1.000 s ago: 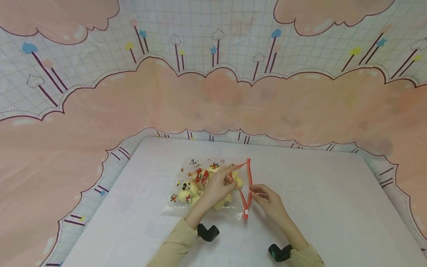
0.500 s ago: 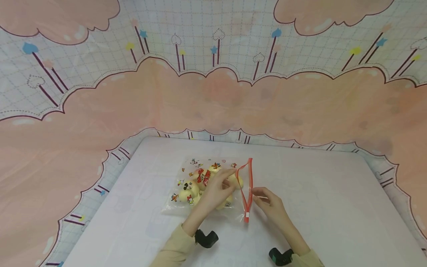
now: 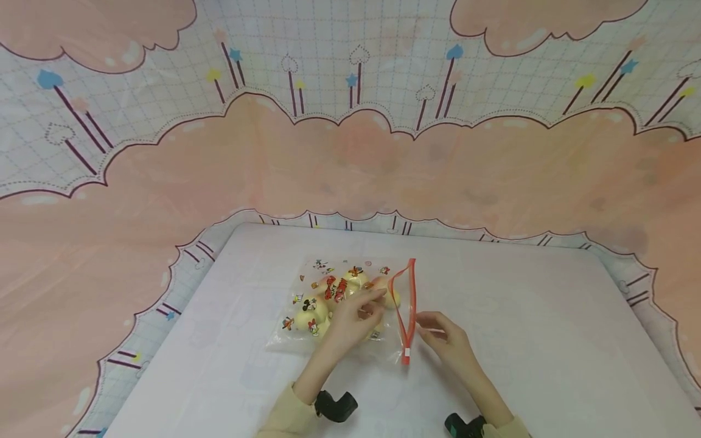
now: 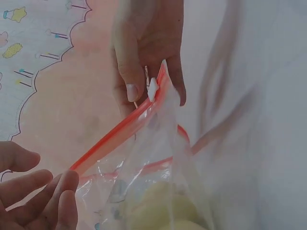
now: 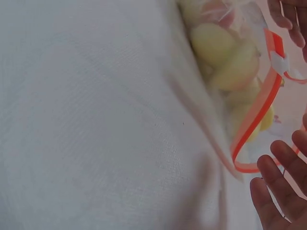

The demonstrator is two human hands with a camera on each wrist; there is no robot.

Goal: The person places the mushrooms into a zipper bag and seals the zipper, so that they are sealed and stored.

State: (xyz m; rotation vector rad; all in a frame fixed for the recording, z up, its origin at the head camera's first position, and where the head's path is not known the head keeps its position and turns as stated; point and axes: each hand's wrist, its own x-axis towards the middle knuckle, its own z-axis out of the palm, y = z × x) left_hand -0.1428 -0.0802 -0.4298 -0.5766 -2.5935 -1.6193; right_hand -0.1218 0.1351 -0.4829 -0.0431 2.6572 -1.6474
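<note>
A clear zip bag [image 3: 296, 347] with cartoon prints lies on the white table, its mouth towards the right. Inside are several pale yellow, rounded fruits [image 5: 216, 45]. The red zip strip [image 3: 412, 304] stands parted into two bands, and its white slider [image 3: 406, 352] sits at the near end. Over the bag, my left hand [image 3: 353, 319] has its fingers loosely bent, close to the inner red band. My right hand [image 3: 446, 337] is beside the outer band, fingers relaxed and thumb apart, with nothing gripped. In the left wrist view, bare fingertips [image 4: 69, 184] overlap the strip's end.
Black camera mounts [image 3: 336, 406] are worn at both wrists, below beige sleeves [image 3: 287, 413]. The white table [image 3: 547, 328] extends to both sides. Behind it hangs a peach and white patterned cloth [image 3: 350, 170].
My left fingers have come off the inner red band and drawn back towards me. The zip strip and my right hand have shifted slightly right and nearer.
</note>
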